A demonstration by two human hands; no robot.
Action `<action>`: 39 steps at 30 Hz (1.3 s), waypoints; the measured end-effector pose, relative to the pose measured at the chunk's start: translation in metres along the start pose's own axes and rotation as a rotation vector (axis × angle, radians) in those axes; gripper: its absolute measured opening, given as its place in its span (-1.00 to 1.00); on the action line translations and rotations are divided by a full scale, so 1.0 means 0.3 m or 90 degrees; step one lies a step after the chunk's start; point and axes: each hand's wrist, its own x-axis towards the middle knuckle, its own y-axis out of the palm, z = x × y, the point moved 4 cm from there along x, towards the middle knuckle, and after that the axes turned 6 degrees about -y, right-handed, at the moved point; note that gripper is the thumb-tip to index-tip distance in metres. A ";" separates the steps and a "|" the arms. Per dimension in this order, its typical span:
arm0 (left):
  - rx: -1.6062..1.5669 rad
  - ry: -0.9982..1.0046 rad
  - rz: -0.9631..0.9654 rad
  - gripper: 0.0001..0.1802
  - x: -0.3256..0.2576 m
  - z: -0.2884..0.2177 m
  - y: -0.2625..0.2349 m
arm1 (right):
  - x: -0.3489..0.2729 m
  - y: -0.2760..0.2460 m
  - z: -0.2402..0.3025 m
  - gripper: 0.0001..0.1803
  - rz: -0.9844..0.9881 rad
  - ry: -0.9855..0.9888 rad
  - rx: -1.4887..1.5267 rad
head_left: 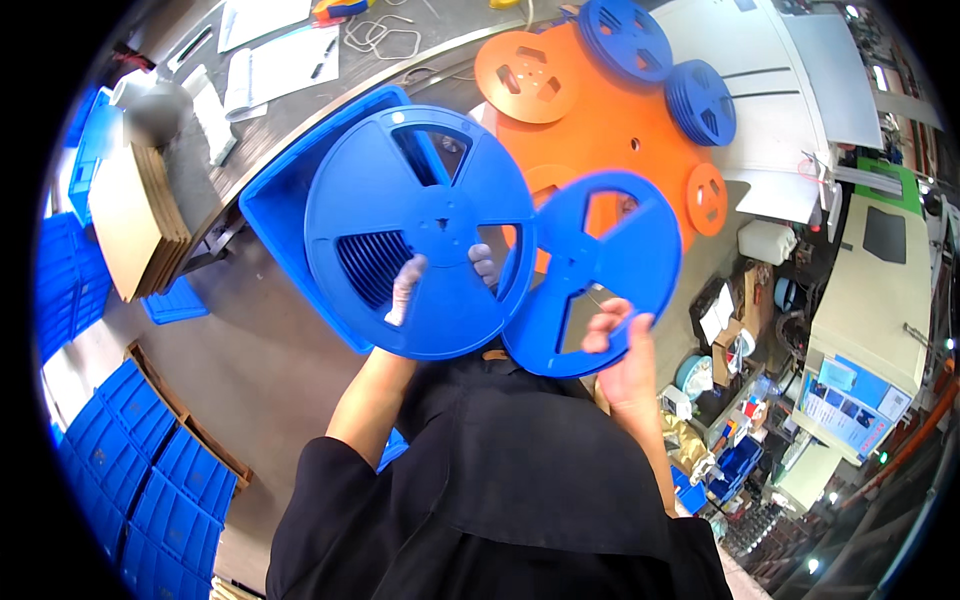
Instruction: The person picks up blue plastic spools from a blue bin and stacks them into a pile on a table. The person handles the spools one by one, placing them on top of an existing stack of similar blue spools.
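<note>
A stack of large blue plastic reels (pixel 440 310), its many edges showing through a cut-out, is held upright before me. My left hand (pixel 403 292) is closed on it; whitish-covered fingers show through the openings, the rest hidden behind the discs. To the right, a single blue reel flange (pixel 645 255) with wide cut-outs tilts beside the stack, its left edge overlapping or touching the stack's right edge. My right hand (pixel 628 360) pinches this flange at its lower right, fingers through a cut-out. Behind the stack lies a blue crate (pixel 275 200), its inside mostly covered.
Beyond is a round orange table (pixel 625 110) bearing orange reels (pixel 527 78) and blue reel stacks (pixel 700 103). A workbench (pixel 240 155) with papers and a pen is at far left, with cardboard sheets (pixel 130 220) near it. Blue crates (pixel 150 480) stand lower left; a machine (pixel 865 300) stands right.
</note>
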 end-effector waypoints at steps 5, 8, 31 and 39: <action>-0.098 0.033 0.062 -0.19 -0.076 -0.051 -0.051 | 0.038 -0.062 0.040 -0.28 -0.087 -0.014 0.146; -0.113 0.051 0.075 -0.21 -0.082 -0.038 -0.034 | 0.031 -0.078 0.048 -0.26 -0.079 -0.025 0.138; -0.020 0.180 0.121 -0.20 -0.139 -0.174 -0.074 | -0.025 -0.346 0.210 -0.62 -0.296 -0.224 0.033; 0.077 0.243 0.036 -0.28 -0.166 -0.229 -0.024 | -0.014 -0.323 0.167 -0.70 -0.199 -0.149 0.186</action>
